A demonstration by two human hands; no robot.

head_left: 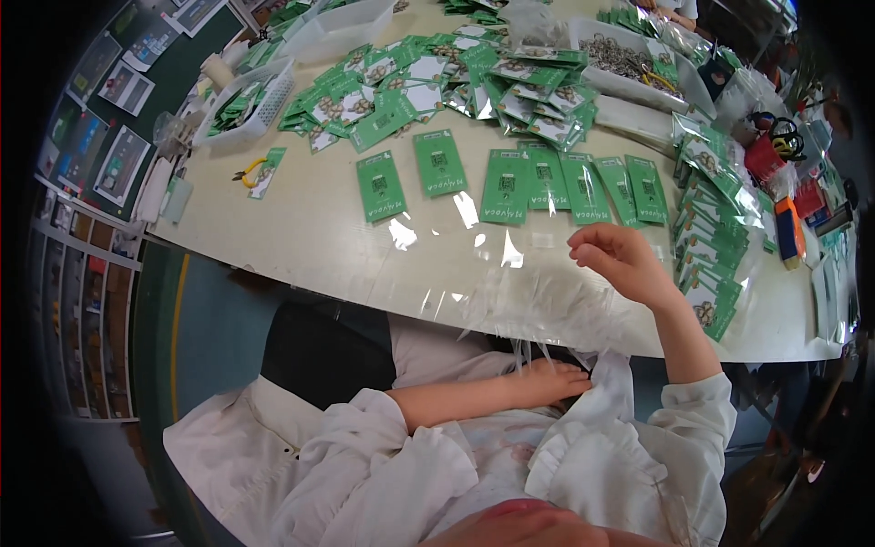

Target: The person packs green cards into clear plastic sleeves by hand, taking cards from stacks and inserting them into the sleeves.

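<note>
My right hand [624, 263] is over the table near its front edge. Its fingers are loosely curved, the thumb stands a little apart, and I see nothing held. Just beyond it lies a row of green printed cards [506, 187], several side by side. My left hand [550, 382] rests low by my lap, below the table edge, its fingers stretched out flat. Between the hands, a heap of clear plastic sleeves [547, 305] spreads over the table's front edge, some ends hanging near my left hand.
A large pile of green-and-white cards [392, 87] covers the table's far middle. Overlapping cards [706, 264] run down the right side. Metal rings [615, 56] fill a clear bin. Yellow-handled pliers [246, 171] lie at left, near a white basket [278, 91]. An orange-and-blue object [789, 232] stands right.
</note>
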